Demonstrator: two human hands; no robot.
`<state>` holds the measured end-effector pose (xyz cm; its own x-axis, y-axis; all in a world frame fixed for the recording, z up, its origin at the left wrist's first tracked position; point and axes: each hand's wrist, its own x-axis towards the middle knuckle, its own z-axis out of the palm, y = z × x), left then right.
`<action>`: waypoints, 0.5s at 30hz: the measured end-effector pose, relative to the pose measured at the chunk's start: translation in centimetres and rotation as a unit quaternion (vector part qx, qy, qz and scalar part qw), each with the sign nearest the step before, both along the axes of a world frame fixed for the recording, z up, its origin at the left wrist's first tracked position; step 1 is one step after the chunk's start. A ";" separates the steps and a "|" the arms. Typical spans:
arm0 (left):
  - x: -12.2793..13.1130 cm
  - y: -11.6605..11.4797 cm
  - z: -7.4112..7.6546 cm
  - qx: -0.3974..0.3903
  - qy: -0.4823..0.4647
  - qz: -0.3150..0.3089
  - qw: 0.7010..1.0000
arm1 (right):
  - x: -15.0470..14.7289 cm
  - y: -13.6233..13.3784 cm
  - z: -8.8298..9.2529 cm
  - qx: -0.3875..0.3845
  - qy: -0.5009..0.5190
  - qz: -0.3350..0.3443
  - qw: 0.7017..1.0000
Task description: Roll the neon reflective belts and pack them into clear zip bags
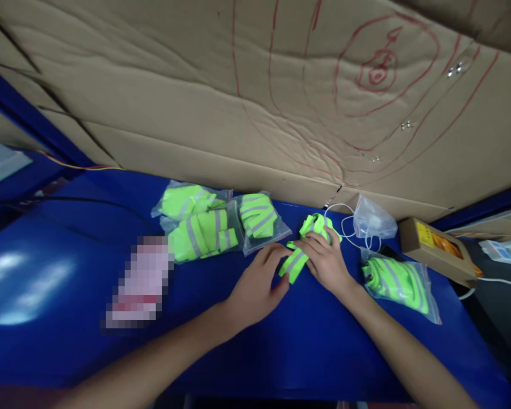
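A bright yellow-green reflective strap (297,262) with a grey stripe lies partly bunched on the blue table, its loose end pointing towards me. My right hand (329,262) rests over the strap, fingers across the bunched part and holding it against the table. Just left of the loose end is my left hand (255,284), its thumb and bent forefinger apart with a gap between them. Whether its other fingertips touch the strap is hidden. Beyond my left hand lies a clear zip bag (259,217) with a folded reflective strap inside.
Two more bagged straps (202,233) lie back left, near a blurred-out pinkish item (140,281). At right are another bagged strap (398,284), a crumpled clear bag (372,218), a white cable (344,227) and a cardboard box (436,250). A cardboard wall (174,96) closes the back.
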<state>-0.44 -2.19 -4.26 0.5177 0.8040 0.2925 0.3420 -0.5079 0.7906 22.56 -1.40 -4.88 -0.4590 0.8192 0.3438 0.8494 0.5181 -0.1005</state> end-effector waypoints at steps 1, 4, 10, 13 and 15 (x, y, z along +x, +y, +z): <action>0.0 0.1 -0.2 -0.011 0.012 0.004 1.000 | 0.1 -0.5 0.0 -0.004 0.030 0.004 1.000; 0.1 -0.2 -0.4 -0.041 0.035 -0.042 0.998 | 0.6 -2.0 0.2 -0.018 0.147 -0.011 0.989; 0.1 -1.7 -0.1 0.003 0.017 -0.184 0.983 | 2.2 -4.3 -0.2 -0.090 0.453 -0.145 0.875; 0.3 -2.1 -0.5 0.046 0.017 -0.136 0.989 | 1.5 -4.9 0.1 -0.140 0.522 -0.156 0.827; 0.3 -2.0 -0.8 0.067 0.015 -0.104 0.992 | 0.6 -5.4 0.8 -0.210 0.593 -0.155 0.762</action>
<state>-0.13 -4.15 -5.04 0.6785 0.6335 0.3720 0.2411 -0.6703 0.7018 23.16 -6.80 -4.05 0.2082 0.9771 0.0438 0.1081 0.0215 -0.9939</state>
